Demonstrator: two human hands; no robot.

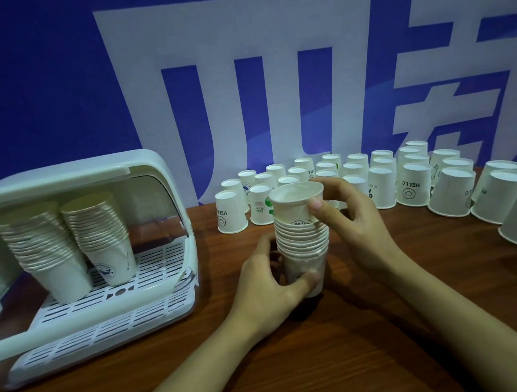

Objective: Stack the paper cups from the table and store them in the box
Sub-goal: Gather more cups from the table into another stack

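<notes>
Left hand [271, 281] grips cup stack [303, 244]; right hand [355, 220] pinches top cup [295, 204].

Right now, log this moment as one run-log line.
left hand: holds stack base | right hand: seating top cup | box: open, two stacks inside

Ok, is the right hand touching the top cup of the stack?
Touching. The head view shows the right hand with its thumb pressed on the wall of the top cup and fingers at its rim.
</notes>
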